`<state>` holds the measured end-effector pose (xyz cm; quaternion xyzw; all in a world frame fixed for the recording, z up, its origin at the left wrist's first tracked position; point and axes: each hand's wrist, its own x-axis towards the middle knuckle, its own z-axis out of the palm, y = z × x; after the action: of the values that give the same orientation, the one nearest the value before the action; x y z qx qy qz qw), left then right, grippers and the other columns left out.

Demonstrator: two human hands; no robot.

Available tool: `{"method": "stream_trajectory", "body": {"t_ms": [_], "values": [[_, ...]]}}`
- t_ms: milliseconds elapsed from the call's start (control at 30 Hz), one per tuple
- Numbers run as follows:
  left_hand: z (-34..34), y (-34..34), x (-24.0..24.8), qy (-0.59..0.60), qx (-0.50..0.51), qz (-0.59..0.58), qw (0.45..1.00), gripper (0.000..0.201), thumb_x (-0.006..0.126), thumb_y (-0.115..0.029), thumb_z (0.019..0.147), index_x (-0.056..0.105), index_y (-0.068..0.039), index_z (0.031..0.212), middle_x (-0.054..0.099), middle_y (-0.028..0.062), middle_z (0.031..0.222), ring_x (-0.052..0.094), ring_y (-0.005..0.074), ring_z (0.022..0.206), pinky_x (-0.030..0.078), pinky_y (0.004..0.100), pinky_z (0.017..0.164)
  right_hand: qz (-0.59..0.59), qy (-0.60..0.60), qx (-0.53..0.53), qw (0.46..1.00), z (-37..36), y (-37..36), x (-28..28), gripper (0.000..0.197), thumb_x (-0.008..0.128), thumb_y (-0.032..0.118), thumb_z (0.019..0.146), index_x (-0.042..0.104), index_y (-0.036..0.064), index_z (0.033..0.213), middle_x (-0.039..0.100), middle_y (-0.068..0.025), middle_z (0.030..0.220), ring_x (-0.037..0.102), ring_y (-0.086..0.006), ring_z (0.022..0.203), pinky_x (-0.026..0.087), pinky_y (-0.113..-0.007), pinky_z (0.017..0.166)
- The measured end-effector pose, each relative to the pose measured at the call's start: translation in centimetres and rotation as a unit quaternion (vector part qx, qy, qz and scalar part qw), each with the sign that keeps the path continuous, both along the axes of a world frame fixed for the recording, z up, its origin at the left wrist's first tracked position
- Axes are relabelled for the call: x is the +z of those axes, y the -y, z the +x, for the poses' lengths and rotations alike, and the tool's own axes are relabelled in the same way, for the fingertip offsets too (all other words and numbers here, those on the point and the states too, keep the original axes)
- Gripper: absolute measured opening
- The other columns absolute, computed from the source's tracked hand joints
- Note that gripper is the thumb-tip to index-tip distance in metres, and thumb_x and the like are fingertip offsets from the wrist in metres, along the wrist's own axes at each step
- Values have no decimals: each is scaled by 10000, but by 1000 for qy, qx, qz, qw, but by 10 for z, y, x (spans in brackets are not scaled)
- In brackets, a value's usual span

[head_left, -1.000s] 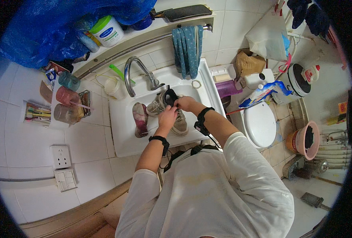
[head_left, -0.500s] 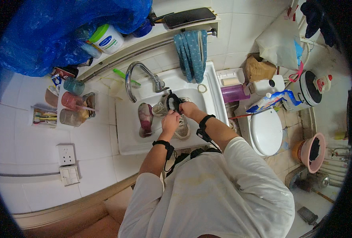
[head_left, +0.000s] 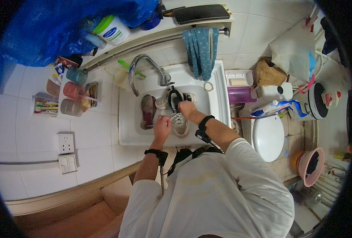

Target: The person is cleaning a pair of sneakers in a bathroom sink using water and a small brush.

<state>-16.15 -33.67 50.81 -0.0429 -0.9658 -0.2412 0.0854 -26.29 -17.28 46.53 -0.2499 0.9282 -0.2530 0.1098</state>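
Note:
In the white sink (head_left: 126, 137) lies a pale sneaker (head_left: 181, 127) with a dark lining and white laces, its toe toward me. My right hand (head_left: 187, 109) is closed on the sneaker near its opening. Left of the toe, my left hand (head_left: 162, 127) is pinched on the end of a white shoelace (head_left: 176, 118) that runs to the sneaker. Behind, partly hidden, whitish parts of another shoe (head_left: 161, 103) show. A maroon and grey insole (head_left: 147, 112) lies along the sink's left side. The chrome faucet (head_left: 133, 75) arches over the back left of the basin.
A blue patterned towel (head_left: 201, 53) hangs from the rail behind the sink. Cups (head_left: 71, 107) and toothbrushes stand on the left wall. To the right are a purple container (head_left: 239, 95), a toilet (head_left: 268, 137) and a pink basin (head_left: 311, 166). A rubber-band-like ring (head_left: 208, 86) lies on the sink rim.
My hands were close together at the sneaker's opening. My left hand has moved toward me, drawing the lace out, while my right hand stays by the opening. The whole view has shifted slightly.

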Motion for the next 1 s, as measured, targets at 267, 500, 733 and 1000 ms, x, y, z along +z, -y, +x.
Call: {"method": "stream_trajectory", "body": {"t_ms": [267,500,733,1000], "values": [[-36,-24,26,22,-3,-84,996,132,576,-221,823,554,-99,870,499,100,922,589,282,730,493,395,631,-149,61,-89,983,-8,-16,2,124,576,132,704,585,40,786,620,-170,783,599,-336,776,472,-410,665],[-60,-40,9,112,-137,-159,971,209,623,-192,767,590,-73,935,490,107,1025,591,315,782,497,408,689,26,73,-4,997,3,-31,-13,243,649,199,690,597,19,845,643,-149,816,626,-302,752,497,-370,669],[-70,-24,-12,125,-180,-77,973,165,613,-151,765,561,-34,870,484,127,1006,579,328,824,485,421,707,-36,68,-17,997,16,-20,11,207,667,227,708,607,31,738,651,-70,665,633,-198,600,501,-307,597],[-78,-15,-1,118,-226,-45,966,207,656,-174,734,549,-28,834,478,139,975,583,329,830,483,427,705,-61,65,-88,992,20,-18,4,201,679,241,700,633,58,771,647,-99,713,625,-255,666,491,-342,618]]}}
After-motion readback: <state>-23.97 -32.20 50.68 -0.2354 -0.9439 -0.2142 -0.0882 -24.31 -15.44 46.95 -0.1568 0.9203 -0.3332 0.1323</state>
